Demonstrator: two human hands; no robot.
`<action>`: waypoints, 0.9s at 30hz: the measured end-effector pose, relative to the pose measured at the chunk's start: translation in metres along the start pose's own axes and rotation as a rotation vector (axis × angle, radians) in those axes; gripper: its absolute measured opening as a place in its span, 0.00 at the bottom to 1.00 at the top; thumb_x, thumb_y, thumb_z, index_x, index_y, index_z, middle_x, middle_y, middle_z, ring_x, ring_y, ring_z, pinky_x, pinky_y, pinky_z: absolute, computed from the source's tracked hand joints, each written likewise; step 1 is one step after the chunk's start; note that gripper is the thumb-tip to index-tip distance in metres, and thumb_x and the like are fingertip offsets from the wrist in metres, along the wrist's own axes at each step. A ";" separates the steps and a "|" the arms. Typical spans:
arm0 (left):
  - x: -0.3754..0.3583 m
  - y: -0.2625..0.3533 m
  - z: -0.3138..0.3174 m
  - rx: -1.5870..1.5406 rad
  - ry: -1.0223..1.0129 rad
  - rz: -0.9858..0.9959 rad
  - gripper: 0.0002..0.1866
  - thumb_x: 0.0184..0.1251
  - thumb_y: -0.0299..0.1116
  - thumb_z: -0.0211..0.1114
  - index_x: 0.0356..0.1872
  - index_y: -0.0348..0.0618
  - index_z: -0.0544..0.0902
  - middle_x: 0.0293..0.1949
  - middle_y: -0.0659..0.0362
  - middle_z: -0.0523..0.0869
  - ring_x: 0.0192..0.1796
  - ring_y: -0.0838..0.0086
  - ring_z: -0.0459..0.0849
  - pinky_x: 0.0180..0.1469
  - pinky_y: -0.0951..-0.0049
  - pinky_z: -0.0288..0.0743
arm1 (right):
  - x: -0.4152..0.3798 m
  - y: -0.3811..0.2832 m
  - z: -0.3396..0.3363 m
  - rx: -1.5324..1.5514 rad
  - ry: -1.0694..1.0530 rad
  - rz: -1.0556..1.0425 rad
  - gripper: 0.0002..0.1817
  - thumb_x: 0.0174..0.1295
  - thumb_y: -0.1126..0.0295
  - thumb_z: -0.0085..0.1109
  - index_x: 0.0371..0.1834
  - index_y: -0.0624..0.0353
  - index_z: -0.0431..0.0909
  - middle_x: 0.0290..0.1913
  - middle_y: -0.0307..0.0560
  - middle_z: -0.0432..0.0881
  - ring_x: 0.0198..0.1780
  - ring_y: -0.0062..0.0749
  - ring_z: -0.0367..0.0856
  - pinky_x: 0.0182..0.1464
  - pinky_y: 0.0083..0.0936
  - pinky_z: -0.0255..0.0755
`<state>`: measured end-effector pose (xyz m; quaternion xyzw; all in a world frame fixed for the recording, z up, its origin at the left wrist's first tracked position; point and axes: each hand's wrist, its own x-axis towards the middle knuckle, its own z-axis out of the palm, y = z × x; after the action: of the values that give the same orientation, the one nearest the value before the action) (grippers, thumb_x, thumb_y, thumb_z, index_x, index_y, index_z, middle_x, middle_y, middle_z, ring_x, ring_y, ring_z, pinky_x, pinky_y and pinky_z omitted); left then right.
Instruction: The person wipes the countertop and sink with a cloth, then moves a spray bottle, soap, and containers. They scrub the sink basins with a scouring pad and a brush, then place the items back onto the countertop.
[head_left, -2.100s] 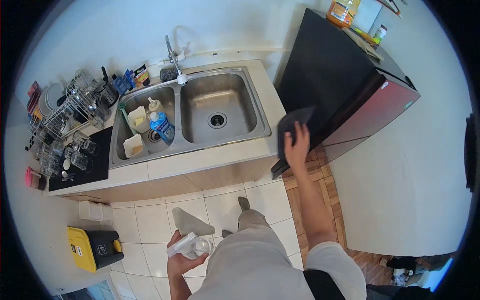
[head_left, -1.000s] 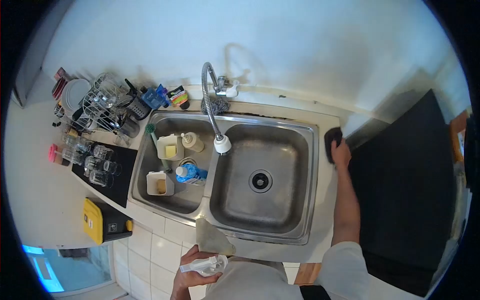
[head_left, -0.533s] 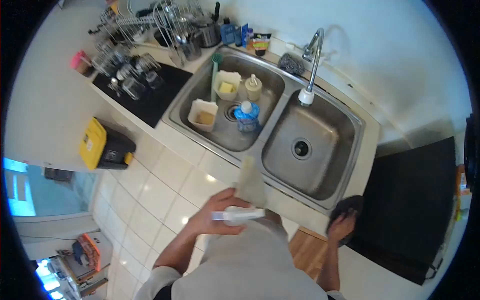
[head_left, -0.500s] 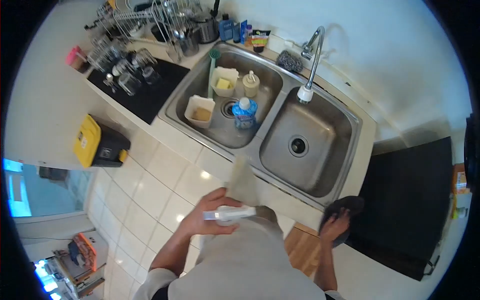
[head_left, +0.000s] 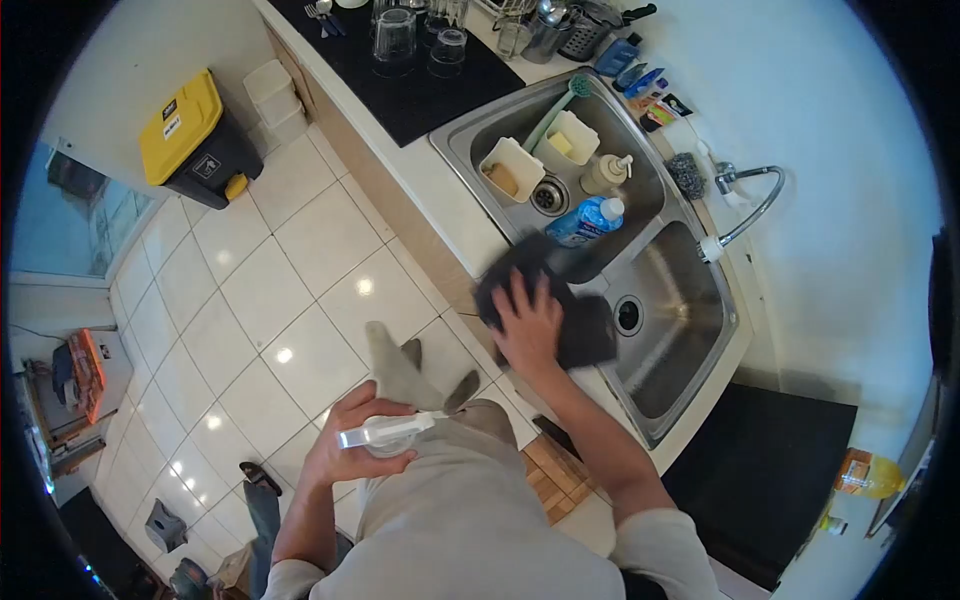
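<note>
My left hand (head_left: 357, 437) is wrapped round what looks like a spray bottle (head_left: 385, 432), seen from above with its white head on top. A pale shape, whose kind I cannot make out, extends beyond that hand. My right hand (head_left: 528, 325) presses its spread fingers on a dark cloth (head_left: 588, 335), blurred by motion, over the front rim of the double sink (head_left: 655, 432). Beside the cloth, a blue bottle (head_left: 580, 222) stands in the left basin with a pump bottle (head_left: 605, 174), two white containers (head_left: 517, 165) and a green brush (head_left: 560, 108).
A faucet (head_left: 750, 190) arches over the right basin, near a scouring pad (head_left: 685, 175). Glasses (head_left: 395, 38) stand on a black mat (head_left: 440, 100). Another black mat (head_left: 770, 470) lies to the right. A yellow-lidded bin (head_left: 190, 130) stands on the tiled floor.
My right hand has swept the dark cloth leftward from the counter right of the sink to the sink's front rim. My left hand keeps its hold, and the view has turned.
</note>
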<state>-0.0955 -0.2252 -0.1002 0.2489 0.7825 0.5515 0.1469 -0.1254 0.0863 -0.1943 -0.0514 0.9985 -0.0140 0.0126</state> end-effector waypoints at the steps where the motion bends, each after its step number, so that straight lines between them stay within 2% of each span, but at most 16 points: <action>1: -0.004 0.003 -0.002 0.006 0.019 -0.014 0.25 0.35 0.38 0.82 0.41 0.46 0.87 0.32 0.59 0.81 0.32 0.67 0.75 0.34 0.68 0.73 | 0.033 -0.010 0.009 -0.006 0.091 -0.041 0.41 0.47 0.55 0.75 0.68 0.42 0.70 0.76 0.52 0.60 0.74 0.66 0.55 0.60 0.57 0.62; 2: -0.007 0.006 -0.002 0.015 0.030 -0.027 0.25 0.34 0.38 0.82 0.41 0.46 0.87 0.31 0.59 0.80 0.32 0.67 0.75 0.34 0.68 0.74 | 0.063 -0.022 0.012 -0.001 0.127 -0.057 0.40 0.49 0.56 0.73 0.69 0.42 0.69 0.76 0.52 0.59 0.74 0.68 0.55 0.60 0.58 0.62; 3: -0.010 0.006 0.000 0.029 0.042 -0.042 0.25 0.34 0.38 0.82 0.41 0.45 0.88 0.31 0.59 0.81 0.32 0.67 0.75 0.34 0.68 0.74 | 0.085 -0.034 0.014 0.030 0.130 -0.045 0.39 0.53 0.56 0.71 0.70 0.46 0.68 0.78 0.55 0.56 0.76 0.68 0.52 0.64 0.59 0.57; 4: -0.015 0.008 0.001 0.047 0.041 -0.059 0.25 0.33 0.37 0.82 0.40 0.45 0.88 0.30 0.59 0.81 0.32 0.67 0.75 0.35 0.68 0.74 | 0.099 -0.041 0.025 0.048 0.214 -0.016 0.38 0.55 0.57 0.69 0.71 0.47 0.67 0.77 0.56 0.58 0.75 0.69 0.53 0.64 0.61 0.57; 8: -0.014 0.022 0.012 0.073 -0.020 -0.034 0.25 0.33 0.36 0.81 0.40 0.44 0.88 0.30 0.59 0.82 0.33 0.67 0.76 0.36 0.67 0.74 | 0.072 -0.032 0.032 0.012 0.268 0.066 0.39 0.57 0.56 0.66 0.74 0.48 0.65 0.76 0.58 0.60 0.75 0.67 0.56 0.68 0.60 0.55; 10: -0.011 0.025 0.023 0.054 -0.080 0.000 0.25 0.33 0.36 0.81 0.40 0.43 0.88 0.31 0.59 0.83 0.34 0.67 0.77 0.36 0.67 0.75 | 0.016 -0.013 0.024 0.039 0.213 0.130 0.38 0.61 0.53 0.61 0.75 0.48 0.64 0.76 0.58 0.60 0.75 0.66 0.56 0.70 0.61 0.53; 13: -0.006 0.029 0.043 0.038 -0.201 0.088 0.25 0.35 0.37 0.82 0.41 0.44 0.87 0.34 0.58 0.85 0.36 0.66 0.78 0.39 0.67 0.75 | -0.088 0.025 0.017 0.005 0.182 0.339 0.40 0.61 0.44 0.60 0.75 0.49 0.64 0.76 0.59 0.59 0.74 0.66 0.56 0.70 0.62 0.52; 17: 0.005 0.040 0.070 0.031 -0.383 0.245 0.24 0.40 0.37 0.82 0.43 0.46 0.87 0.41 0.58 0.88 0.37 0.65 0.80 0.45 0.67 0.75 | -0.233 0.074 0.014 -0.019 0.139 0.556 0.45 0.54 0.42 0.65 0.74 0.52 0.65 0.77 0.59 0.56 0.74 0.67 0.55 0.70 0.64 0.51; 18: 0.005 0.041 0.079 -0.059 -0.405 0.249 0.24 0.43 0.38 0.81 0.45 0.46 0.86 0.45 0.58 0.89 0.39 0.64 0.80 0.48 0.66 0.74 | -0.260 0.083 0.009 -0.016 0.051 0.633 0.47 0.52 0.43 0.66 0.74 0.52 0.64 0.78 0.58 0.56 0.75 0.66 0.54 0.71 0.64 0.49; 19: 0.006 0.040 0.090 -0.039 -0.421 0.299 0.25 0.43 0.38 0.81 0.46 0.46 0.86 0.45 0.59 0.89 0.40 0.64 0.80 0.48 0.66 0.74 | -0.292 0.097 0.030 -0.044 0.172 0.587 0.48 0.52 0.44 0.67 0.75 0.53 0.63 0.79 0.59 0.54 0.76 0.67 0.53 0.72 0.65 0.48; 20: 0.004 0.043 0.098 -0.010 -0.443 0.337 0.25 0.43 0.38 0.81 0.47 0.46 0.86 0.45 0.59 0.89 0.41 0.64 0.79 0.48 0.66 0.75 | -0.305 0.100 0.033 -0.036 0.119 0.655 0.48 0.53 0.45 0.66 0.76 0.55 0.61 0.80 0.59 0.52 0.77 0.68 0.51 0.73 0.64 0.46; 22: 0.001 0.058 0.105 -0.042 -0.478 0.283 0.26 0.44 0.39 0.81 0.47 0.45 0.85 0.44 0.59 0.88 0.41 0.64 0.79 0.47 0.67 0.76 | -0.303 0.097 0.038 -0.094 0.189 0.646 0.47 0.56 0.46 0.63 0.75 0.60 0.61 0.79 0.60 0.53 0.77 0.67 0.51 0.73 0.63 0.46; 25: -0.012 0.076 0.112 -0.015 -0.493 0.218 0.25 0.44 0.38 0.81 0.46 0.44 0.85 0.43 0.59 0.88 0.40 0.63 0.79 0.46 0.67 0.77 | -0.251 0.080 0.008 0.055 0.120 0.629 0.46 0.57 0.44 0.62 0.74 0.61 0.63 0.77 0.60 0.57 0.75 0.65 0.54 0.73 0.63 0.47; 27: -0.020 0.080 0.115 0.057 -0.523 0.205 0.26 0.41 0.37 0.82 0.46 0.44 0.85 0.42 0.59 0.88 0.42 0.63 0.80 0.45 0.67 0.78 | -0.203 0.067 0.006 0.117 0.197 0.490 0.43 0.59 0.44 0.61 0.72 0.61 0.65 0.75 0.60 0.60 0.73 0.63 0.58 0.72 0.62 0.48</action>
<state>-0.0028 -0.1236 -0.0666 0.4645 0.7040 0.4585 0.2800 0.0695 0.1735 -0.1972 0.1942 0.9751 -0.0729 -0.0785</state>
